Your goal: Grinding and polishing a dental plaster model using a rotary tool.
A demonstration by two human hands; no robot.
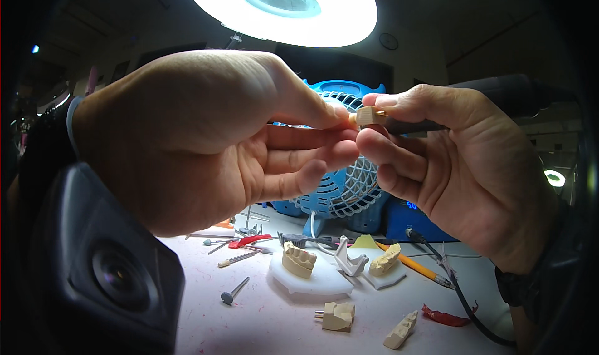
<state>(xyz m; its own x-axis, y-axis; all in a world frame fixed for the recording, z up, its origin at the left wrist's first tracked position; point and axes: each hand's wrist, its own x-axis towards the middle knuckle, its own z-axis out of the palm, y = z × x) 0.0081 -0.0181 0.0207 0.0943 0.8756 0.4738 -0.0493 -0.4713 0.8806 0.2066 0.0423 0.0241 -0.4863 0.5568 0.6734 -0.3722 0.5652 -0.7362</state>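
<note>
Out in front of me, my left hand (249, 124) and my right hand (455, 149) meet over a small tan plaster tooth die (368, 117) with a brass pin. The left thumb and fingertips pinch its left end. On its pin side, the right thumb and fingers close around it. A black handpiece (499, 97) lies across the right hand, its front part hidden by the fingers. Below stand a plaster dental model (299, 260) on a white base, another model section (385, 259), and a loose pinned die block (337, 315).
A blue fan (340, 186) stands behind the hands under a bright ring lamp (349, 18). Burs (235, 290), red scraps (444, 315), an orange pencil (424, 271), another plaster piece (401, 330) and a black cable (465, 305) lie on the bench. A dark camera-like device (118, 274) fills the lower left.
</note>
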